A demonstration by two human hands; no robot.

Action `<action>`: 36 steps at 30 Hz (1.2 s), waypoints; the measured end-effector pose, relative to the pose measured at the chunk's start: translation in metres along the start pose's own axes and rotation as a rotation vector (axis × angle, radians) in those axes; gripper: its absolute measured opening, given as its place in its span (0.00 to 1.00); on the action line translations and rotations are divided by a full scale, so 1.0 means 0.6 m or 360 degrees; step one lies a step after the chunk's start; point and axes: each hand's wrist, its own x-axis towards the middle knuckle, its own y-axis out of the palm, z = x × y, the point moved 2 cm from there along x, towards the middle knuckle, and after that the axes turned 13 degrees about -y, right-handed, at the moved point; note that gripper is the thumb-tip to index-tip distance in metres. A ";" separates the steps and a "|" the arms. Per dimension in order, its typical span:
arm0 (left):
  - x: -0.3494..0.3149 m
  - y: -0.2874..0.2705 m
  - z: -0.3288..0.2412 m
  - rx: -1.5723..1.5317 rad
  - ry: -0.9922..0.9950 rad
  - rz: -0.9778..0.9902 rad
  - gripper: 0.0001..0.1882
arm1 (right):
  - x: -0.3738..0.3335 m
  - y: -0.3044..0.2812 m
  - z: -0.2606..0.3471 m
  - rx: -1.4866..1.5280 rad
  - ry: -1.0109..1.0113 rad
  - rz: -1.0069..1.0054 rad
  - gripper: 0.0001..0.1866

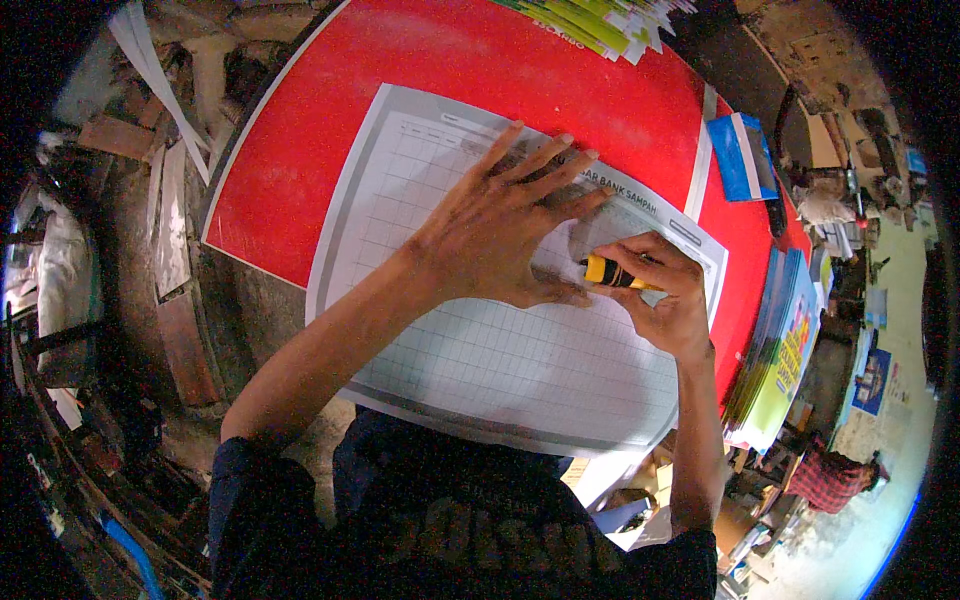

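Note:
A large white sheet (480,370) with a printed grid and a grey border lies on a red tabletop (290,170), its near edge reaching over the table's front edge. My left hand (500,230) rests on the upper middle of the sheet, fingers spread. Just right of it, my right hand (660,285) closes around a short yellow-and-black hand tool (604,271). The tool's tip points left, toward the gap between my left thumb and fingers. Whether it is a cutter or a marker I cannot tell, and my fingers hide part of it.
At the far edge lies a pile of green-and-white printed papers (600,25). A blue-and-white box (742,157) sits at the right. A stack of colourful printed booklets (780,350) lines the table's right edge. Beyond, at the lower right, is a person in a red checked shirt (828,482).

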 end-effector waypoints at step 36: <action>0.008 -0.025 -0.015 0.0177 0.0057 0.0146 0.65 | -0.013 -0.003 0.009 0.0065 -0.0268 -0.0097 0.18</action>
